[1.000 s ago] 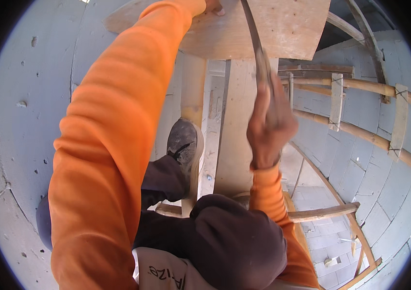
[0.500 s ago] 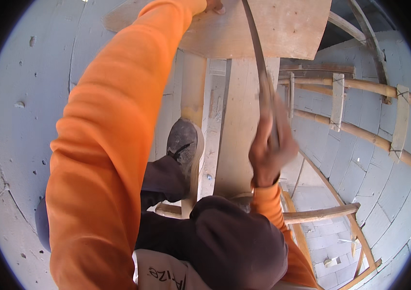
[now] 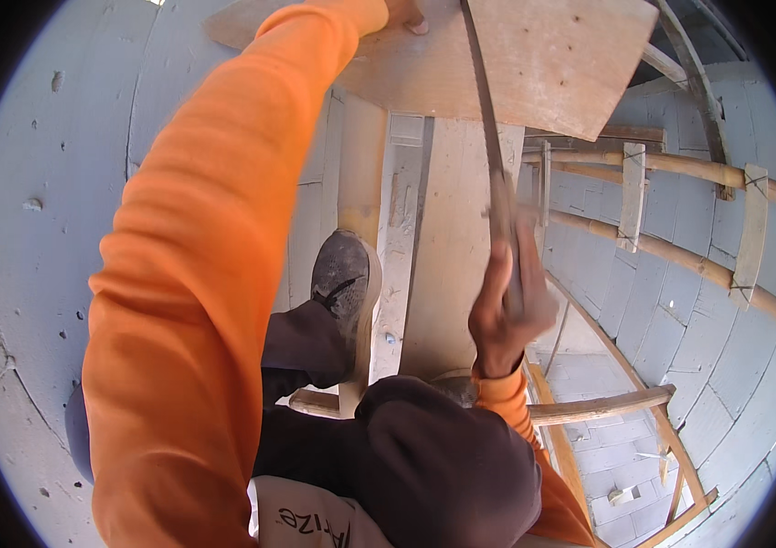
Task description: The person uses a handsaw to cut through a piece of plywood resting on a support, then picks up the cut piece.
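Note:
My right hand (image 3: 513, 306) is closed around the handle of a handsaw (image 3: 483, 87), its fingers slightly blurred. The long, narrow blade runs away from me and crosses a sheet of plywood (image 3: 548, 55) near the top of the view. On the plywood, left of the blade, rests my left hand (image 3: 403, 13), its thumb stretched out on the surface. The upper edge of the view cuts off its other fingers. Beneath the plywood is a pale wooden plank (image 3: 461, 247) running toward me.
My shoe (image 3: 344, 283) stands on a narrower board left of the plank. A bamboo ladder-like frame (image 3: 689, 260) with wooden crosspieces lies at the right, against a grey block wall (image 3: 698, 365). A wooden bar (image 3: 602, 405) sticks out beside my knee. Another grey wall (image 3: 31, 274) rises at the left.
My right hand has drawn back a little toward me with the saw. The plywood's right-hand part has shifted right and nearer. My left hand stays on the sheet.

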`<state>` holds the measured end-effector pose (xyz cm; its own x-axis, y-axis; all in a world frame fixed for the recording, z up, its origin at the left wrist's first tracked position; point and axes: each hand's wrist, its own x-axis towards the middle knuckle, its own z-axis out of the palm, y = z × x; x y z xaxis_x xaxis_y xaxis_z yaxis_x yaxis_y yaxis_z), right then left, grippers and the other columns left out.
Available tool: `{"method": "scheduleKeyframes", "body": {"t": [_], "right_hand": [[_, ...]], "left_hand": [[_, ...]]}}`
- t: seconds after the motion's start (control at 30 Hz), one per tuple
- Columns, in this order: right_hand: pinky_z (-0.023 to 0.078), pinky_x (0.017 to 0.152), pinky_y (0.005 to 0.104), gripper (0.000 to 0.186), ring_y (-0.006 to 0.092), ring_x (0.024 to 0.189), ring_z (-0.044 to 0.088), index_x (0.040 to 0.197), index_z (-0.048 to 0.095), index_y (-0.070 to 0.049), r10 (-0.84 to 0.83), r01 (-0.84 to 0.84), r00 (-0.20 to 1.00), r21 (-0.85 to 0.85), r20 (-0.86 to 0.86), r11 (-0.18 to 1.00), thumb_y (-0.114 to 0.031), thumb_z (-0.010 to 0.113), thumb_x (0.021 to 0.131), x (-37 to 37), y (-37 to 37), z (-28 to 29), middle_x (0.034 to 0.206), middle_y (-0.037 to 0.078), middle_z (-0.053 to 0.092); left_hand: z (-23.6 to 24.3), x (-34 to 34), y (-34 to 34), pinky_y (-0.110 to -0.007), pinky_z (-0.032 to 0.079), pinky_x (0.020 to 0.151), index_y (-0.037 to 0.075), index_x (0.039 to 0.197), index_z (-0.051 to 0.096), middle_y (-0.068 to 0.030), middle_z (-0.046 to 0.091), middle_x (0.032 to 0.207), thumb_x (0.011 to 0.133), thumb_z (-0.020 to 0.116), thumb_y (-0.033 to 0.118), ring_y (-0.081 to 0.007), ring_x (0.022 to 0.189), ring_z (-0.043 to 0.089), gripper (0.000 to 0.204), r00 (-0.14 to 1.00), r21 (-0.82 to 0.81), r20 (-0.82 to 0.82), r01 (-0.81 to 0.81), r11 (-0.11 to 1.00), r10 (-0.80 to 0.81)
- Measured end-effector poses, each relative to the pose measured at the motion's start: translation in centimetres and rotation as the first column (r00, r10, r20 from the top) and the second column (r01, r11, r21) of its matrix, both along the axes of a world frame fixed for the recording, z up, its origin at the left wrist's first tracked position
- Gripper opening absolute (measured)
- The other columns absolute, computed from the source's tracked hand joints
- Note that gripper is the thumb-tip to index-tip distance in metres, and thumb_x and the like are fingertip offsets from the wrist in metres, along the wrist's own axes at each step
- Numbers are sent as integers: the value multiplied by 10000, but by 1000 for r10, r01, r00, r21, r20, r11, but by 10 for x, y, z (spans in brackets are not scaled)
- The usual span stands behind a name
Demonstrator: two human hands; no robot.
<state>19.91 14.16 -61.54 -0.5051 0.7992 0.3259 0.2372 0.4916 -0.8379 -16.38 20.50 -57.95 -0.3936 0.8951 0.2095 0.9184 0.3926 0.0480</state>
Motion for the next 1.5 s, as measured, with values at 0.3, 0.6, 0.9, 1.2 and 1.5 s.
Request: {"method": "scheduleKeyframes", "body": {"t": [0.3,0.6,0.9,1.2,1.5], "right_hand": [[518,585,211,369,84,645,682,1308,648,85,-37,38,999,-17,20,999,28,675,944,-11,0,1,1132,220,761],[498,588,197,348,50,646,652,1292,676,67,-31,35,999,-171,27,985,-2,682,951,-7,4,15,1025,206,781],[495,576,205,343,54,648,649,1291,679,61,-45,47,999,-185,18,982,-9,678,955,-5,3,17,994,206,781],[517,590,225,340,94,653,690,1290,675,70,-44,49,998,-161,34,986,-11,669,960,4,0,21,992,222,778],[530,570,249,315,122,635,721,1252,697,48,-39,39,999,-22,-20,999,-30,689,947,-11,3,7,967,198,781]], "left_hand": [[4,7,-1,-505,419,1093,-41,1288,484,-267,569,1333,563,968,212,-433,1317,508,907,996,-19,85,-30,999,31],[19,7,-3,-505,408,1106,-90,1325,447,-310,555,1343,560,968,326,-451,1291,527,1015,993,-100,99,-55,993,65],[15,22,1,-533,409,1075,-44,1261,483,-275,575,1309,539,983,335,-424,1292,514,957,999,-14,-32,-24,1000,24],[0,13,2,-553,388,1086,-17,1292,470,-266,559,1342,534,982,308,-436,1308,493,970,994,-45,40,-97,994,99],[7,16,2,-551,392,1076,-24,1312,466,-267,567,1313,523,991,330,-444,1286,505,1012,995,-7,37,-90,996,90]]}}
